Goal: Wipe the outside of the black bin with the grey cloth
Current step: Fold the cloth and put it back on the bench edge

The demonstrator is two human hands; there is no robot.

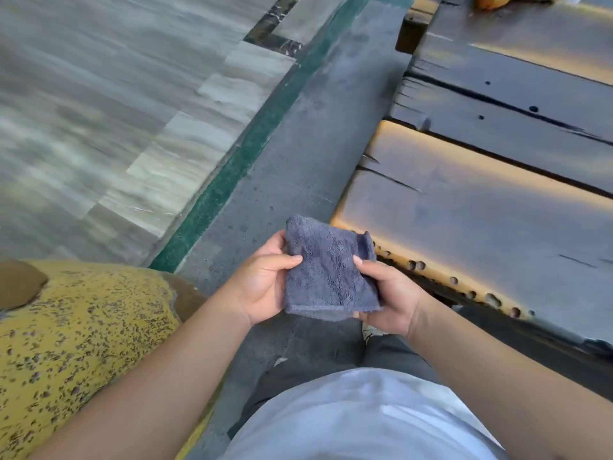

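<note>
Both hands, left hand [262, 283] and right hand [386, 293], pinch the folded grey cloth [326, 277], frame centre. Black bin not visible; loose fold may slip.

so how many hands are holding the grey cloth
2. The left hand grips the left edge of the grey cloth, thumb on top; the right hand holds its right edge and lower corner.

Grey cloth [326, 272] folded, held between both hands.
</note>
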